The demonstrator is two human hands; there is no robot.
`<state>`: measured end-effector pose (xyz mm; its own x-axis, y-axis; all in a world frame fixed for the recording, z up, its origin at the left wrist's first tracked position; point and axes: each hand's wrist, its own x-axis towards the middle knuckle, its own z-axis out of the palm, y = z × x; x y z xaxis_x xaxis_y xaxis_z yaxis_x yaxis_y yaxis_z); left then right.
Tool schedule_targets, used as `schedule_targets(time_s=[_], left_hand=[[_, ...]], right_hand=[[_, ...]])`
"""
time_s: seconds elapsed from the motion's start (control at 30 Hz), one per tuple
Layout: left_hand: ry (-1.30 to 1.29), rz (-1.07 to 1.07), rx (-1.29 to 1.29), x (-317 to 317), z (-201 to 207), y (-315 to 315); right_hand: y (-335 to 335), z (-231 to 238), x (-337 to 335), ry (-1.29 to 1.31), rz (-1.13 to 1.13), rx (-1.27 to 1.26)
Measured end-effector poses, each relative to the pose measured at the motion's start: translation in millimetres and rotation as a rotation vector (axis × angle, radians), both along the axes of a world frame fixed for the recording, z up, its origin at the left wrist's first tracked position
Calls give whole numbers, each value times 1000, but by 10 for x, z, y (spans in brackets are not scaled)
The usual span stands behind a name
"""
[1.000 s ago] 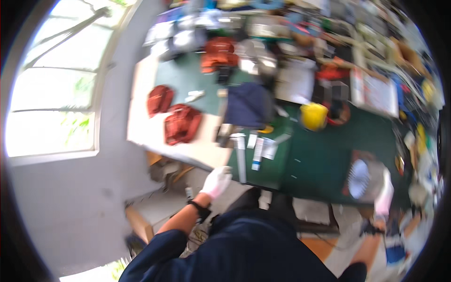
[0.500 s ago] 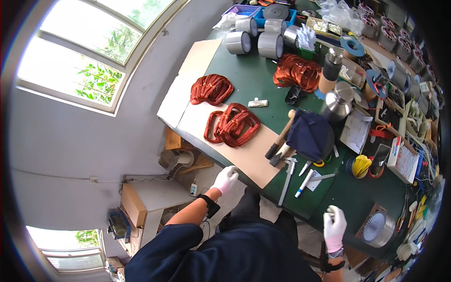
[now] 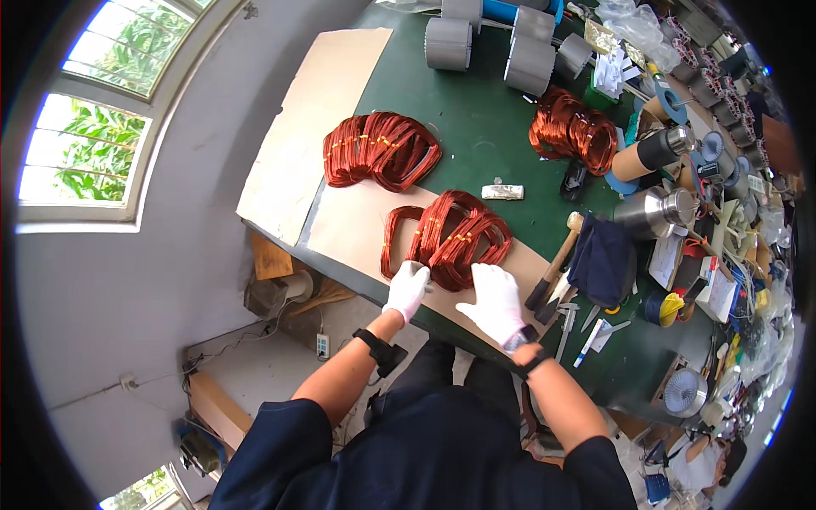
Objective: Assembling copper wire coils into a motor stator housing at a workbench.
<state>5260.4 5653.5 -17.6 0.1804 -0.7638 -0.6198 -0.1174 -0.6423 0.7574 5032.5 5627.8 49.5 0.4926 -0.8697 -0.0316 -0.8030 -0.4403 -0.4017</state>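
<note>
A loose group of copper wire coils (image 3: pixel 459 238), reddish brown and bound with small yellow ties, lies on a brown cardboard sheet at the table's near edge. My left hand (image 3: pixel 407 293), in a white glove, is at the near left side of these coils. Its fingers are bent, with a gap between them and the thumb; whether they touch the wire I cannot tell. At the coils' near right side is my gloved right hand (image 3: pixel 495 306), fingers stretched out and thumb apart. Farther off lies a second bundle of coils (image 3: pixel 381 151).
A small whitish packet (image 3: pixel 502 190) sits beyond the coils. To the right are a hammer (image 3: pixel 557 259), a dark blue cap (image 3: pixel 602 259), a caliper (image 3: pixel 567 331) and a steel flask (image 3: pixel 654 212). Grey metal cores (image 3: pixel 448 44) and another copper bundle (image 3: pixel 574 132) stand farther back.
My right hand has swung left from the table's right front to the near coils and its fingers have spread. My left hand has come up to the coils. The view has shifted.
</note>
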Motion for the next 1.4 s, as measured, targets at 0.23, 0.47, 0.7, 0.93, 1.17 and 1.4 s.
schedule_targets(time_s=[0.23,0.47,0.7,0.93,1.17,1.4], left_hand=[[469,52,195,-263,83,9],[541,-132,166,-130,473,-97],[474,-136,145,-179,423,-185],[420,-384,-176,-1007,457,-446],[797,-299,129,-1497,1183,-338],[704,-857,-157,-2018,1965,-18]], right_hand=[[128,-749,454,35,-125,-78],[55,-415,172,-276,-295,193],[-245,68,-237,-1093,-643,670],[-135,88,-465,-1348,-749,695],[195,307,-737,-1154,-703,380],[1039,1319,-1626,-1458,-897,467]])
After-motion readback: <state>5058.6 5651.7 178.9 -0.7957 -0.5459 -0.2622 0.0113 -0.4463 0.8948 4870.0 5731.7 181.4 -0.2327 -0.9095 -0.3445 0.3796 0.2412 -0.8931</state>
